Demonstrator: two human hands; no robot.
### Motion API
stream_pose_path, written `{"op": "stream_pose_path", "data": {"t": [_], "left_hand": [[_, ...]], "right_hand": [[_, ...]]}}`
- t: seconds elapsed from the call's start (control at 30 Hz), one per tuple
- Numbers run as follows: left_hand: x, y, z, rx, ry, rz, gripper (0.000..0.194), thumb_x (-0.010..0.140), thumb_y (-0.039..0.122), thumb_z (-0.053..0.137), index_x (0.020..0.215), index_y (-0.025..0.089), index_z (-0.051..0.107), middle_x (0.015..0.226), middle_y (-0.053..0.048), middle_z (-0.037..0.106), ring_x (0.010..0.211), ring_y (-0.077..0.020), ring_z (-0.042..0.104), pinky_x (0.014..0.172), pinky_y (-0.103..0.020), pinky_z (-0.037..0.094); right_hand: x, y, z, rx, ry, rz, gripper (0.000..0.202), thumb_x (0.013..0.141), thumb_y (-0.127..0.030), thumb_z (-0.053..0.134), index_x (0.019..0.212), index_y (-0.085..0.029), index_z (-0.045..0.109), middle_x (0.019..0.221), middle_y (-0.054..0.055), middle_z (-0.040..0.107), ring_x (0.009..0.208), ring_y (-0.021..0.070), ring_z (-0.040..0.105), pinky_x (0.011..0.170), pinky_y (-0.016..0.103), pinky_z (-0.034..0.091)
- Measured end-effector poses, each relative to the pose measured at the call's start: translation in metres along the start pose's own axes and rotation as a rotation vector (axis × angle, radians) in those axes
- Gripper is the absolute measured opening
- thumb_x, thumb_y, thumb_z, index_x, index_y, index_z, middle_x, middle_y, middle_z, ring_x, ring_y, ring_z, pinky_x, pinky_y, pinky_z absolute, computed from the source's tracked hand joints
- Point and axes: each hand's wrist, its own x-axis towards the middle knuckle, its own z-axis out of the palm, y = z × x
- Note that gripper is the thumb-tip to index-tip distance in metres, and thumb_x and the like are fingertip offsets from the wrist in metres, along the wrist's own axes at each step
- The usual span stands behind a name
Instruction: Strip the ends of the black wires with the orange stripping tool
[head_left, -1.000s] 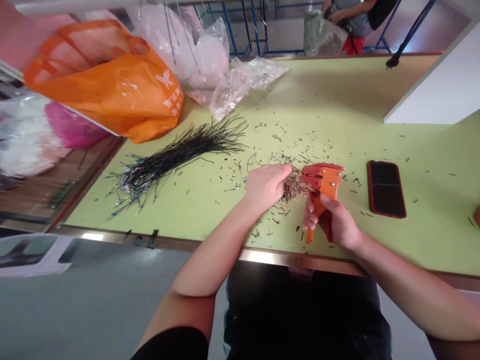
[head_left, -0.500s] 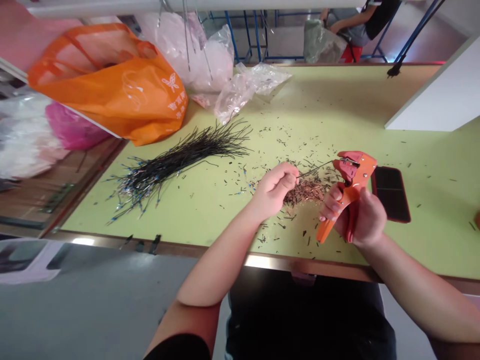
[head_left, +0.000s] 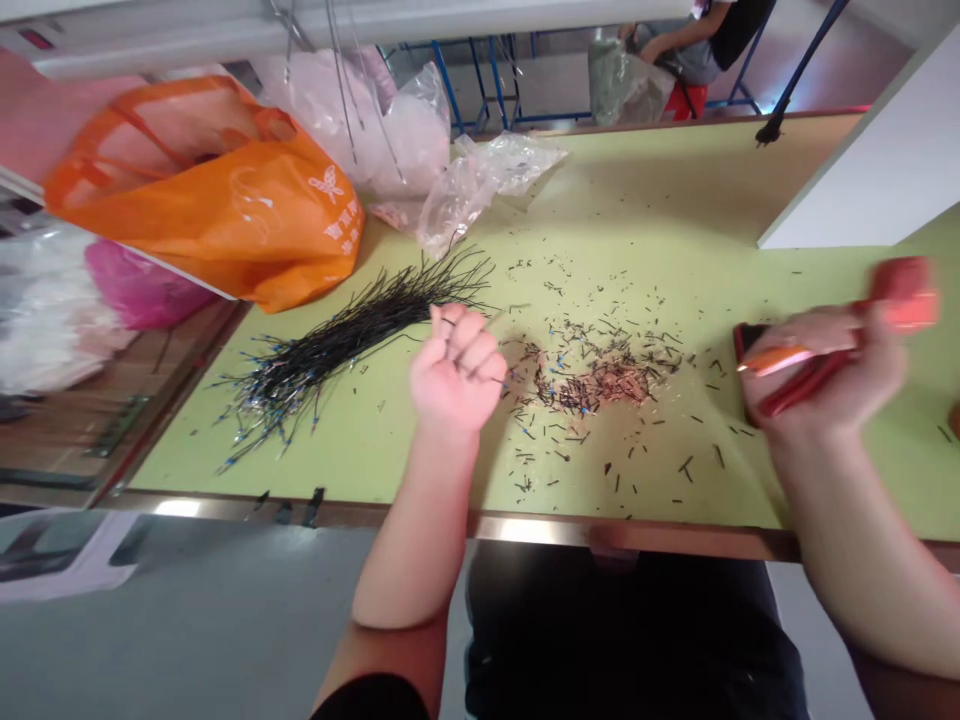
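My left hand (head_left: 456,375) is closed, palm up, around a thin black wire (head_left: 448,322); short dark lengths show between and beyond its curled fingers. Just behind it lies a bundle of black wires (head_left: 360,325) with blue tips at the near-left end. Over at the right, my right hand (head_left: 874,375) grips an orange and red wire stripper (head_left: 904,292), which is smeared by motion. Its head points away to the upper right. Under that hand is a flat dark object with a red edge (head_left: 744,345), partly hidden.
Wire offcuts and copper strands (head_left: 619,382) are scattered across the green table (head_left: 637,220). An orange bag (head_left: 225,210) and clear plastic bags (head_left: 469,185) stand at the back left. A white panel (head_left: 862,165) rises at the right. Another person (head_left: 694,50) sits beyond the table.
My left hand has drawn left, turning palm up, with the wire now away from the stripper's jaws. My right hand has swung right with the stripper, over the flat dark object.
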Motion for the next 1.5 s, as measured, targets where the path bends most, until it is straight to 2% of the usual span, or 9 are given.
{"op": "stream_pose_path", "data": {"t": [0.03, 0.1, 0.17, 0.27, 0.47, 0.73, 0.97, 1.2, 1.5], "left_hand": [[0.001, 0.004, 0.0, -0.029, 0.034, 0.037, 0.045, 0.114, 0.036, 0.034, 0.071, 0.021, 0.037, 0.057, 0.008, 0.018, 0.043, -0.0075, 0.008, 0.035, -0.017, 0.021], [0.001, 0.002, 0.003, -0.024, 0.054, -0.023, 0.047, 0.115, 0.036, 0.03, 0.071, 0.021, 0.037, 0.057, 0.008, 0.019, 0.042, -0.0076, 0.01, 0.036, -0.017, 0.023], [-0.001, -0.006, 0.007, 0.002, 0.044, -0.113, 0.047, 0.115, 0.035, 0.03, 0.07, 0.021, 0.037, 0.057, 0.008, 0.021, 0.042, -0.0076, 0.013, 0.037, -0.017, 0.025], [-0.006, -0.017, 0.011, 0.011, 0.026, -0.156, 0.048, 0.114, 0.034, 0.029, 0.069, 0.021, 0.036, 0.057, 0.007, 0.022, 0.041, -0.0073, 0.016, 0.039, -0.018, 0.026], [-0.009, -0.017, 0.01, 0.004, -0.047, -0.239, 0.05, 0.114, 0.031, 0.022, 0.067, 0.021, 0.033, 0.055, 0.007, 0.021, 0.039, -0.007, 0.015, 0.039, -0.018, 0.024], [-0.012, -0.026, 0.01, 0.051, -0.106, -0.298, 0.047, 0.113, 0.032, 0.032, 0.067, 0.021, 0.032, 0.054, 0.008, 0.022, 0.04, -0.0063, 0.016, 0.039, -0.017, 0.026], [-0.012, -0.033, 0.011, 0.151, -0.1, -0.3, 0.048, 0.111, 0.036, 0.043, 0.067, 0.02, 0.033, 0.054, 0.008, 0.021, 0.04, -0.0057, 0.015, 0.039, -0.017, 0.026], [-0.013, -0.036, 0.013, 0.197, -0.099, -0.298, 0.048, 0.11, 0.036, 0.044, 0.066, 0.02, 0.034, 0.053, 0.008, 0.023, 0.04, -0.0055, 0.017, 0.039, -0.017, 0.025], [-0.015, -0.034, 0.011, 0.188, -0.109, -0.298, 0.049, 0.11, 0.036, 0.043, 0.065, 0.02, 0.031, 0.053, 0.008, 0.022, 0.039, -0.0055, 0.019, 0.04, -0.017, 0.026]], "right_hand": [[0.001, 0.0, 0.0, -0.025, -0.003, -0.001, 0.037, 0.096, -0.056, 0.068, 0.094, -0.02, 0.063, 0.073, 0.004, 0.065, 0.074, 0.024, 0.069, 0.07, 0.039, 0.06], [0.004, 0.007, 0.003, -0.063, -0.008, 0.001, 0.035, 0.097, -0.055, 0.068, 0.095, -0.02, 0.064, 0.075, 0.005, 0.066, 0.076, 0.0241, 0.07, 0.071, 0.039, 0.06], [0.007, 0.021, 0.008, -0.077, -0.022, 0.01, 0.035, 0.098, -0.054, 0.068, 0.095, -0.02, 0.065, 0.078, 0.005, 0.068, 0.078, 0.0236, 0.07, 0.074, 0.038, 0.059], [0.008, 0.045, 0.013, -0.073, -0.091, 0.062, 0.034, 0.098, -0.052, 0.069, 0.095, -0.019, 0.067, 0.083, 0.006, 0.07, 0.08, 0.0218, 0.07, 0.077, 0.036, 0.059], [0.011, 0.071, 0.02, 0.043, -0.216, 0.16, 0.034, 0.098, -0.051, 0.07, 0.099, -0.016, 0.069, 0.084, 0.004, 0.07, 0.082, 0.0199, 0.07, 0.079, 0.033, 0.056], [0.013, 0.067, 0.023, 0.277, -0.278, 0.114, 0.038, 0.095, -0.054, 0.072, 0.098, -0.016, 0.069, 0.08, 0.003, 0.068, 0.078, 0.0201, 0.069, 0.082, 0.036, 0.057], [0.01, 0.061, 0.026, 0.257, -0.282, 0.069, 0.037, 0.094, -0.053, 0.072, 0.096, -0.016, 0.069, 0.078, 0.003, 0.067, 0.077, 0.0208, 0.069, 0.079, 0.036, 0.056], [0.008, 0.064, 0.027, 0.229, -0.237, 0.113, 0.029, 0.098, -0.044, 0.072, 0.094, -0.016, 0.068, 0.078, 0.002, 0.066, 0.077, 0.0189, 0.07, 0.08, 0.035, 0.058], [0.009, 0.061, 0.033, 0.128, -0.141, 0.078, 0.033, 0.098, -0.044, 0.073, 0.082, -0.017, 0.065, 0.066, -0.003, 0.06, 0.061, 0.0147, 0.063, 0.067, 0.032, 0.059]]}}
